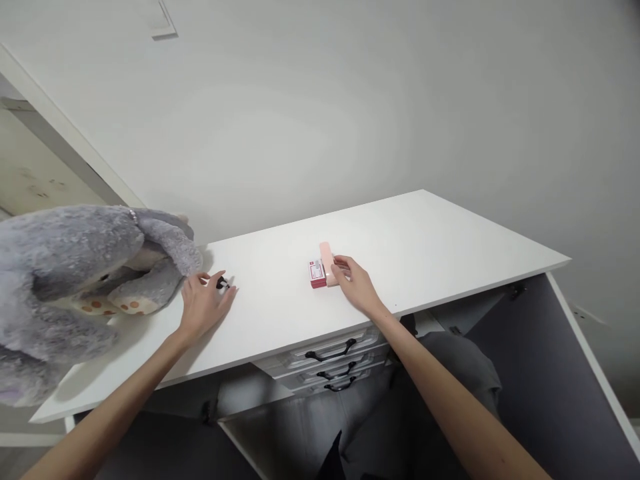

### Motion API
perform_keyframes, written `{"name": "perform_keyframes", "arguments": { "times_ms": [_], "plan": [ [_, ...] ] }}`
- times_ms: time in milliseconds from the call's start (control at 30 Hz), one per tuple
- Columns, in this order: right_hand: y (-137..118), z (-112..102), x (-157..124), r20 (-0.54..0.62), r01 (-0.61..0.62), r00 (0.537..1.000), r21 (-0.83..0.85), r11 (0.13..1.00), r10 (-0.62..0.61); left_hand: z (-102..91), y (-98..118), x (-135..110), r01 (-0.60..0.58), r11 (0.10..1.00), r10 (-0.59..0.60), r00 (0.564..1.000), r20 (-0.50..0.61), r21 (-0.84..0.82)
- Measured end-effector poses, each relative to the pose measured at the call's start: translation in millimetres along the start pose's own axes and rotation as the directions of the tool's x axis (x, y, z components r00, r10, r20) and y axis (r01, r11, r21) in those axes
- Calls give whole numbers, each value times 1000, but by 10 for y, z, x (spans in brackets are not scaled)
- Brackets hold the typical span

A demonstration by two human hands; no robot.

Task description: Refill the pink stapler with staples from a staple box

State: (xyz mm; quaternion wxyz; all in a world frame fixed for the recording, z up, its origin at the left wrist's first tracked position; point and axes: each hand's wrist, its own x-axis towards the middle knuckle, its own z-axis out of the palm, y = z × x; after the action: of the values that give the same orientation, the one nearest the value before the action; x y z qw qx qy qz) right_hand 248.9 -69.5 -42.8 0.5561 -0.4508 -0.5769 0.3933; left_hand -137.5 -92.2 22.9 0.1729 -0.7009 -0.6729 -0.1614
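Note:
My left hand is at the left part of the white tabletop, with thumb and forefinger closed around a small black object too small to name. Near the middle of the tabletop, my right hand grips a pale pink oblong thing by its right side, fingers bent and thumb at its near end. Against the pink thing's left side lies a small red and white box with printing on its top. The fingers of my right hand partly cover the pink thing.
A large grey plush toy sits on the left end of the white tabletop. Below the front edge are drawers with black handles, and cabinet doors stand open on both sides. A pale wall rises behind.

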Motion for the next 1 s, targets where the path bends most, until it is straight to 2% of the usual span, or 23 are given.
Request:
{"name": "perform_keyframes", "arguments": {
  "times_ms": [133,233,367,500,600,700,800,867,1000],
  "plan": [
    [21,-11,-4,6,0,1000,2,1000,0,100,7,-27,143,987,-150,983,109,73],
    [39,-3,-4,-3,-1,1000,5,1000,1,205,66,40,158,987,-161,975,154,31],
    [40,18,3,-18,6,1000,8,1000,-6,379,181,180,27,993,-9,988,154,-113],
    [25,26,12,-26,11,1000,3,1000,-11,577,477,356,-137,944,182,975,129,-301],
    [18,22,16,-16,5,1000,7,1000,-5,672,798,483,-238,874,321,938,134,-424],
    [15,24,18,-19,6,1000,4,1000,-6,700,1093,572,-329,778,465,875,137,-535],
    [16,37,21,-28,17,999,-4,1000,-17,697,1269,603,-374,703,544,831,118,-605],
    [21,48,23,-30,19,999,-5,1000,-20,694,1306,594,-344,709,510,853,110,-615],
    [34,62,29,-37,21,999,-16,1000,-22,688,1271,567,-226,760,329,942,61,-609]
  ]
}}
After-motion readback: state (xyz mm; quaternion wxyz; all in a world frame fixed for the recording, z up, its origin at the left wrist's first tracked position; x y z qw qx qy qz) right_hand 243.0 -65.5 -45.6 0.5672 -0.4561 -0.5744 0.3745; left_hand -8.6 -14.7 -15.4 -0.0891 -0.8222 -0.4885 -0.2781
